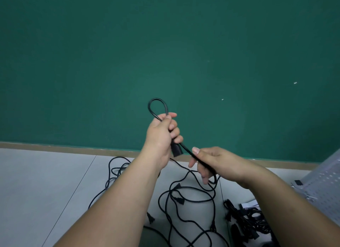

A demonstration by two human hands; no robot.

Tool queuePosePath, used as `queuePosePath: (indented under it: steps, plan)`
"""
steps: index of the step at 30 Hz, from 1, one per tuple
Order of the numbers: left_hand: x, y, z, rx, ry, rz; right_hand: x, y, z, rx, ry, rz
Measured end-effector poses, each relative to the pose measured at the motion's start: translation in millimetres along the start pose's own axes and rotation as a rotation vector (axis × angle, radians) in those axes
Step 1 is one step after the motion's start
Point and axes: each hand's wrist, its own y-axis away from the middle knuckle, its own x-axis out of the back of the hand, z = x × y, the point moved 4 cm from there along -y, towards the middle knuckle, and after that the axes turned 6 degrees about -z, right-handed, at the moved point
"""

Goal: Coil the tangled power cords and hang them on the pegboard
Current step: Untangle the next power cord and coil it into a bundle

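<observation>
A green wall (pixel 165 44) rises behind a grey tiled floor (pixel 46 182), where a white pegboard (pixel 325 182) leans at the right edge. Tangled black cords (pixel 191 197) sprawl across the floor below the person's forearms, with a smaller bundle (pixel 252 219) lying near the pegboard. The left hand (pixel 161 134) grips one power cord (pixel 185 150) in a closed fist, while the right hand (pixel 215 162) pinches the same cord just beside it. A small loop (pixel 156 101) stands above the left fist; a plug (pixel 176 151) hangs below it.
</observation>
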Motion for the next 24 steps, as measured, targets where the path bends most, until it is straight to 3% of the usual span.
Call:
queuePosePath:
  steps: [3,6,8,12,16,20,24]
  plan:
    - [26.5,-11.2,18.9,-0.121,-0.096,0.207,13.2,7.1,-2.0,0.048,0.144,0.017]
    - [46.9,-19.8,27.4,-0.236,-0.485,0.263,25.2,16.4,-17.5,0.209,0.01,0.095]
    - [46.0,-20.7,25.1,-0.245,-0.711,0.199,31.5,22.3,-29.6,0.354,-0.137,0.181]
    - [18.4,-9.4,1.7,0.035,-0.651,-0.198,38.3,25.7,-36.4,0.523,-0.366,0.324]
    - [-18.0,20.0,-20.4,0.163,-0.676,-0.542,40.9,25.1,-36.4,0.487,-0.215,0.595]
    - [-35.1,31.2,-37.0,0.156,-0.742,-0.628,49.5,26.6,-27.4,0.401,-0.076,0.834]
    - [-41.6,33.4,-46.9,0.228,-0.625,-0.587,44.2,24.3,-24.9,0.338,0.012,0.916]
